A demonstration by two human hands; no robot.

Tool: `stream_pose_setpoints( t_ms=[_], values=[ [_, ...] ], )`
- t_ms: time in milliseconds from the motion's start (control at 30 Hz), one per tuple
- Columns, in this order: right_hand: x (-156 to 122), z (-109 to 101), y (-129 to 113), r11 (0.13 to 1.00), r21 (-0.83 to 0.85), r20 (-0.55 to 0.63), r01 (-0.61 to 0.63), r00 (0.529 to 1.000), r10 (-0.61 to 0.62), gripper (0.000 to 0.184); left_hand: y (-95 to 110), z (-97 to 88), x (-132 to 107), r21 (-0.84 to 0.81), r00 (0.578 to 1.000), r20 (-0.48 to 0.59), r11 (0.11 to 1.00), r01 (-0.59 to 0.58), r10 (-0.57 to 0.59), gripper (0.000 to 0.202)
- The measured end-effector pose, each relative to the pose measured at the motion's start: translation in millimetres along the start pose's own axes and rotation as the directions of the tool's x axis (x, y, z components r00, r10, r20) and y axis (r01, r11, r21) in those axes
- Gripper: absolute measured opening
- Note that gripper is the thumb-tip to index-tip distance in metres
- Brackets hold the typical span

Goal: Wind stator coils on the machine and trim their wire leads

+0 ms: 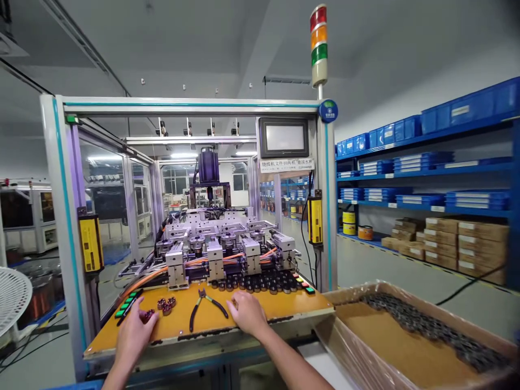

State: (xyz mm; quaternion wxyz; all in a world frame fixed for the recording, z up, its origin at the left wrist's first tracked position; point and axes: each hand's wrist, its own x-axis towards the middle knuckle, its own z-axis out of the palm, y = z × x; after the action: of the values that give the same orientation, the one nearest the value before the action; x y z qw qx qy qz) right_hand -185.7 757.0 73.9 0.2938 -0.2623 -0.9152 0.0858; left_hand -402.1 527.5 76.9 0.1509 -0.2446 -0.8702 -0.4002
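My left hand [134,331] rests on the orange worktop [260,306] with its fingers curled round a small dark wound coil [147,315]. Three more copper-coloured coils [166,305] lie just beyond it. My right hand [247,313] lies flat on the worktop, fingers stretched toward a row of dark coils [260,284] at the foot of the winding machine [223,244]. A pair of black-handled pliers [205,303] lies between my hands, touched by neither.
A cardboard box [410,346] lined with plastic holds several dark coils at my right. Yellow light-curtain sensors [91,244] flank the machine frame. A touchscreen [284,137] and signal tower [319,43] stand above. Blue shelving [426,179] fills the right wall; a white fan [12,295] stands at left.
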Motion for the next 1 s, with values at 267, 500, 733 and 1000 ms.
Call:
stream_pose_setpoints(
  t_ms=[267, 500, 733, 1000],
  values=[
    [1.1, 1.5, 1.6, 1.0, 0.015, 0.055, -0.002, 0.999, 0.002, 0.029, 8.4, -34.0, -14.9, -0.631, 0.935, -0.005, 0.726, 0.273, -0.355, 0.072],
    [-0.2, -3.0, 3.2, 0.998, 0.06, 0.061, 0.01, 0.998, -0.014, 0.03, 16.8, -43.8, -30.7, -0.88, 0.878, 0.098, 0.371, 0.296, -0.468, 0.066],
    [0.5, -4.2, 8.6, 0.994, 0.106, 0.092, 0.02, 0.995, -0.029, 0.028, 32.6, -45.1, -50.0, -0.928, 0.916, 0.038, 0.326, 0.181, -0.399, 0.051],
    [-1.7, -2.1, 13.6, 0.978, 0.207, 0.05, 0.015, 0.998, -0.026, 0.024, 56.4, -53.9, -114.4, -0.85, 0.983, -0.176, 0.512, -0.125, -0.052, 0.073]
  ],
)
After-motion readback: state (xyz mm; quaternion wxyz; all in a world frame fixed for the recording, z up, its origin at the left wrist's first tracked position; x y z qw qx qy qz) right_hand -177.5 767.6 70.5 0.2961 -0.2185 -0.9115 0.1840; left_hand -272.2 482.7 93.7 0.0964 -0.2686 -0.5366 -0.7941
